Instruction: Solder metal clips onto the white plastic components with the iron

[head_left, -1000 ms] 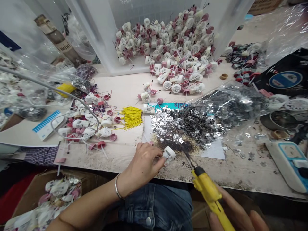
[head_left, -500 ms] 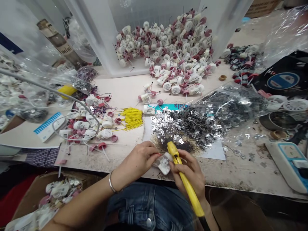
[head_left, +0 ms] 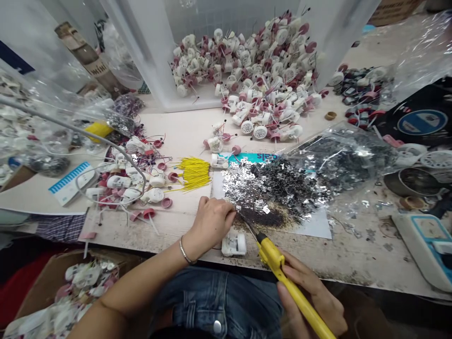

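White plastic part has gone from between the two hands to lying on the surface near its front edge; the right hand has pulled back and right, taking the yellow-handled iron with it.

Right fingers are wrapped round the handle, metal tip aimed up-left, ending just beside the left fingertips. Left hand: thumb and fingers pinched together at the near edge of the metal pieces; can't tell if anything thin sits between them.

Handling guess: part looks light and stiff, smooth shell, small details could snap. Take it by the round end or outer walls. Iron looks like a soldering type, so handle only, keep skin off the shaft. Loose metal pieces look thin, light, fiddly.

Around: metal pieces are heaped on a white sheet, clear bag of more behind right. Yellow wires left of the sheet, wired parts further left, translucent bin at the back. Main obstruction: left wrist and hot-looking tip both crowd the part, and dark grit litters the surface beside it.
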Motion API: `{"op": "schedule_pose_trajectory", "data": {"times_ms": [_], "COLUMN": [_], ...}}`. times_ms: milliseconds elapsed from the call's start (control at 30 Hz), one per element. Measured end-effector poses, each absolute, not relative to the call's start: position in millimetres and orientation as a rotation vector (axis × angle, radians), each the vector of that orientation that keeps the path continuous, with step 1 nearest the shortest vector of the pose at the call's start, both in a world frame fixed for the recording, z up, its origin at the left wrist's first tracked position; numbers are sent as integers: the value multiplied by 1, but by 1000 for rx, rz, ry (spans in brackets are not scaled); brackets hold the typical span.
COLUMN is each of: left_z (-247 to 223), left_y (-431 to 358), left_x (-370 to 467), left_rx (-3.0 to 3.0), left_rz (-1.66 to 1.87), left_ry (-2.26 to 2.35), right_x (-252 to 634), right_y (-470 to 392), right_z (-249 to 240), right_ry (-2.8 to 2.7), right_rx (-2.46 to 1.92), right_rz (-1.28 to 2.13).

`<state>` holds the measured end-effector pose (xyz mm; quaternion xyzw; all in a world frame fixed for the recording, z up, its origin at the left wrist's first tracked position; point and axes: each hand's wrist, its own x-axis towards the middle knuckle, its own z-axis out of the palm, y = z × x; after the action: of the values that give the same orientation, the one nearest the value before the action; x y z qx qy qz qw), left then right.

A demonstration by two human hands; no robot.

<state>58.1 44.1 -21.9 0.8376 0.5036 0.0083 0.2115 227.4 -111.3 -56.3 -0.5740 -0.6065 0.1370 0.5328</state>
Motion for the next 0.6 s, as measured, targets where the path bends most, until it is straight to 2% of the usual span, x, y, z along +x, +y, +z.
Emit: {"op": "schedule_pose_trajectory", "data": {"times_ms": [200,600], "left_z": [-20,-18], "left_y": [45,48], "left_x": [63,67], "left_rx": [2304,2285], "left_rz": [-32,-58], "left_ry": [1443,1442], "right_x": [231,231], "right_y": [-107,-108], "right_z": [-60,-58], "right_ry": [-1702,-1729], "right_rx": [-1279,-1308], "right_rz": [302,235]}}
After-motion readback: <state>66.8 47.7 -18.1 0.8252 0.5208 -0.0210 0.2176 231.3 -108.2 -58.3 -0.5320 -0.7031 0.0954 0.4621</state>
